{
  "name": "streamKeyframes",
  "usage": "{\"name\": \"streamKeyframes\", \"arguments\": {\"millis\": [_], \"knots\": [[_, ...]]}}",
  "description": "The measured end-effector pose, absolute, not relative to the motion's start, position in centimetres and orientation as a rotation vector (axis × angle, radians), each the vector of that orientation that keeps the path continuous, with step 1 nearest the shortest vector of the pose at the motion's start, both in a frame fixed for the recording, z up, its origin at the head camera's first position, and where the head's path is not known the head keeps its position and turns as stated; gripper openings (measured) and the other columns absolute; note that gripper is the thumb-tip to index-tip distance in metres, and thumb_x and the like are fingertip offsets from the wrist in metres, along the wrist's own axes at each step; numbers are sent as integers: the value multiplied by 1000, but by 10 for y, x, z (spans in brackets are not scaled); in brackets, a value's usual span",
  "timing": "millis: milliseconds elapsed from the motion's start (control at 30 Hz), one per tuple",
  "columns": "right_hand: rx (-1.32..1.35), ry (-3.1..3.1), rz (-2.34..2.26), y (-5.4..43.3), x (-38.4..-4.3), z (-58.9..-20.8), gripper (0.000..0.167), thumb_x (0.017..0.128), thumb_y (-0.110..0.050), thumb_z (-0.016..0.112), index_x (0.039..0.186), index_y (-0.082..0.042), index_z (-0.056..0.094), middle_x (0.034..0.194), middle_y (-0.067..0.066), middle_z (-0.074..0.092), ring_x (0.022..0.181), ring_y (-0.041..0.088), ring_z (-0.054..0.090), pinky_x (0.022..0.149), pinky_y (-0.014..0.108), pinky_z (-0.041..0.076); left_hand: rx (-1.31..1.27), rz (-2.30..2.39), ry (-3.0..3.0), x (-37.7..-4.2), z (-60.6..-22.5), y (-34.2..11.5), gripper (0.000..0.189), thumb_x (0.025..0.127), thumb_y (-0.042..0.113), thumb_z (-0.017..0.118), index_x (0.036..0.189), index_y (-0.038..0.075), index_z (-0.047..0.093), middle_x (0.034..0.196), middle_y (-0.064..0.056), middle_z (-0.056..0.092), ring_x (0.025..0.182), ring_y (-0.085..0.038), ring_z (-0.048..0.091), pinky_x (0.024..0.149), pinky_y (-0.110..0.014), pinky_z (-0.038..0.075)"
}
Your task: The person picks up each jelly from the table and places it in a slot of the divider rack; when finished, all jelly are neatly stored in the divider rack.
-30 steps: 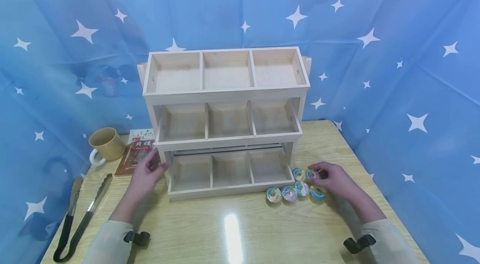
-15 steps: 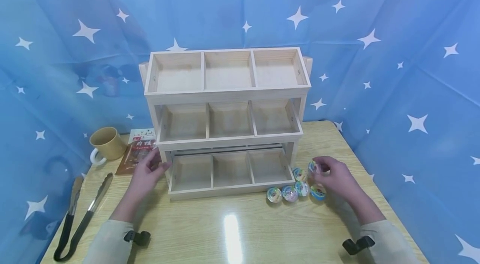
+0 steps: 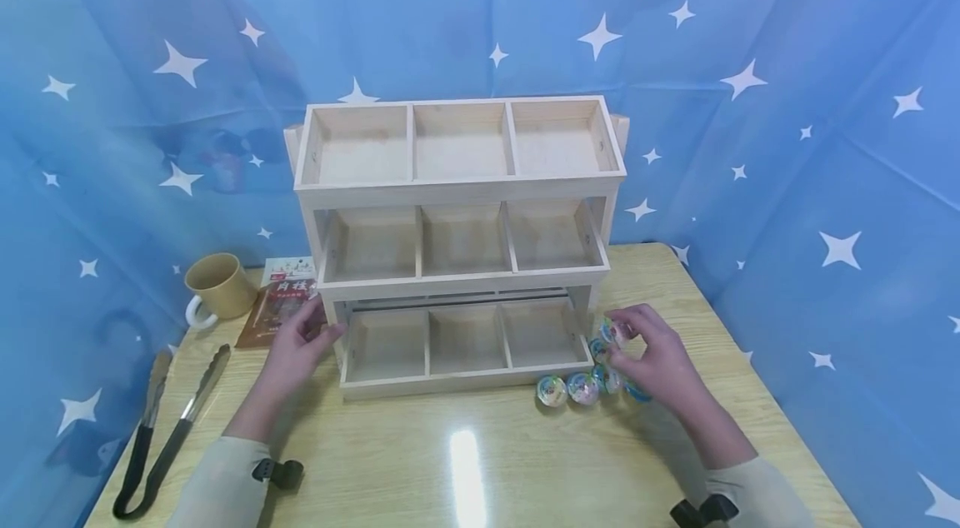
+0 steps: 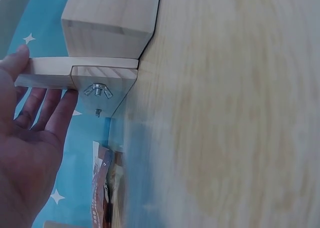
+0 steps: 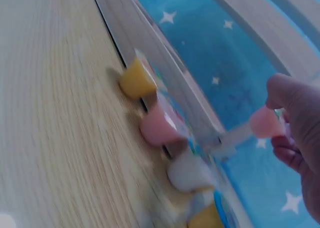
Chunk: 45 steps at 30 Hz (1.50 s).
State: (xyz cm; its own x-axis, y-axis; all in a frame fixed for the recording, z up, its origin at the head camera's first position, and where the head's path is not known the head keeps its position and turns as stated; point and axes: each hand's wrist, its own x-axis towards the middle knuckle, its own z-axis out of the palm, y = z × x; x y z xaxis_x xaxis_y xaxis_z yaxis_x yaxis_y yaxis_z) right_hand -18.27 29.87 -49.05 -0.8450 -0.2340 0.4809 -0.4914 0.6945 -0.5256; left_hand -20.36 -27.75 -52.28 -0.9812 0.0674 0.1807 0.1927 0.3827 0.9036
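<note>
A pale wooden three-tier rack [image 3: 461, 195] stands at the back of the table, each tier split into three compartments. My left hand [image 3: 302, 345] grips the rack's left upright, thumb on one face and fingers on the other; a wing nut [image 4: 98, 91] shows beside the fingertips in the left wrist view. Between thumb and fingers my right hand [image 3: 660, 353] pinches a pink jelly cup [image 5: 266, 122], raised beside the bottom tier's right end. Below it, several more jelly cups stand along the rack's front corner, among them a yellow one [image 5: 136, 79], a pink one [image 5: 162, 124] and a white one [image 5: 190, 172].
At the left are a tan mug [image 3: 221, 288], a brown packet [image 3: 273, 313] and metal tongs [image 3: 172, 436] with black handles. A blue star-patterned curtain [image 3: 480, 12] closes off the back and sides of the wooden table [image 3: 375, 461].
My right hand has lifted the pink jelly cup off the table and carried it left toward the bottom tier. My left hand stays on the upright.
</note>
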Motion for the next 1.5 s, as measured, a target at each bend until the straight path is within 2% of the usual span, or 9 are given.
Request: {"name": "streamKeyframes", "arguments": {"millis": [133, 367, 667, 1000, 1200, 1333, 1500], "knots": [[645, -2537, 956, 283, -184, -487, 51, 79, 7, 83, 127, -5, 75, 110, -1, 67, 94, 14, 61, 73, 37, 59, -226, -1683, -2513, -205, -523, -277, 69, 109, 19, 73, 171, 14, 41, 158, -25, 57, 144, -44, 55, 122, -65, 41], [772, -2605, 1004, 249, -192, -484, 53, 81, 4, 88, 132, 0, 73, 116, 3, 69, 97, 18, 65, 79, 42, 64, -221, -1684, -2524, -208, -522, -277, 70, 109, 18, 72, 171, 13, 41, 158, -23, 58, 142, -42, 58, 119, -63, 45], [906, -2668, 1064, 205, -202, -480, 49, 84, -5, 88, 131, -4, 74, 111, -2, 68, 98, 15, 64, 82, 32, 61, -224, -1723, -2502, -209, -526, -277, 70, 108, 18, 74, 170, 14, 43, 162, -23, 55, 146, -43, 54, 122, -64, 41], [1130, -2714, 1000, 155, -217, -481, 45, 87, -20, 86, 130, -11, 76, 119, -2, 71, 105, 14, 67, 91, 36, 61, -237, -1688, -2518, -207, -527, -280, 68, 109, 17, 73, 170, 12, 43, 158, -22, 59, 141, -40, 59, 121, -61, 43], [1225, -2785, 883, 126, -222, -477, 48, 92, -26, 86, 137, -13, 73, 126, -5, 72, 114, 14, 67, 97, 36, 60, -223, -1700, -2519, -206, -527, -280, 69, 108, 19, 74, 170, 14, 44, 156, -21, 60, 140, -38, 59, 119, -60, 45], [1292, -2774, 896, 104, -226, -472, 47, 94, -26, 84, 138, -13, 73, 131, -3, 73, 121, 15, 67, 103, 37, 59, -203, -1725, -2517, -206, -527, -280, 71, 109, 20, 74, 171, 15, 41, 159, -21, 58, 142, -40, 57, 121, -62, 42], [1416, -2674, 922, 79, -237, -474, 47, 94, -23, 86, 138, -9, 74, 131, -3, 73, 121, 14, 66, 106, 33, 56, -185, -1736, -2522, -206, -525, -280, 72, 109, 21, 74, 172, 16, 40, 159, -21, 58, 142, -40, 57, 122, -62, 42]]}}
